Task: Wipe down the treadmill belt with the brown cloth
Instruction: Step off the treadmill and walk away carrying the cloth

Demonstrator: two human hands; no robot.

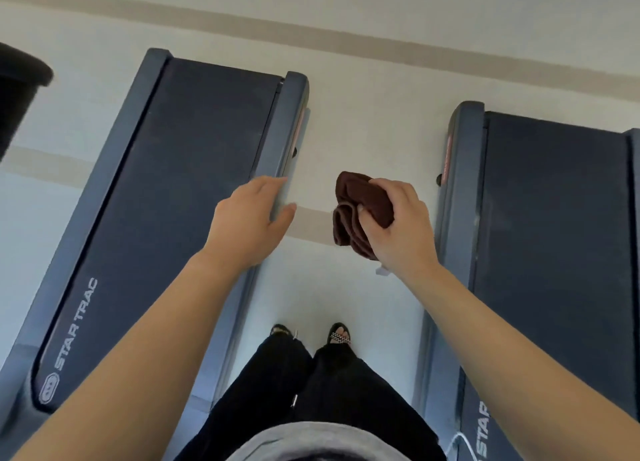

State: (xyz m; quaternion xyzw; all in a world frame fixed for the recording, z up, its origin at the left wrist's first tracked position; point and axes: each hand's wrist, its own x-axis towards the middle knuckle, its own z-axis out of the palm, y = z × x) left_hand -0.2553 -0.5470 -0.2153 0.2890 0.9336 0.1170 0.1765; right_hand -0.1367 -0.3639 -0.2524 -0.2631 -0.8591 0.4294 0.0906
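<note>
I stand on the floor between two treadmills. The left treadmill's dark belt (180,190) runs away from me, framed by grey side rails. My left hand (247,223) hovers over its right rail (289,128) with fingers relaxed and straight, holding nothing. My right hand (398,225) grips a bunched brown cloth (353,214) in the air above the floor gap, clear of both machines. The right treadmill's belt (554,218) lies just right of that hand.
Pale floor (374,114) with beige stripes fills the gap between the machines. My feet (341,334) in sandals stand in that gap. A dark rounded object (20,90) juts in at the far left edge.
</note>
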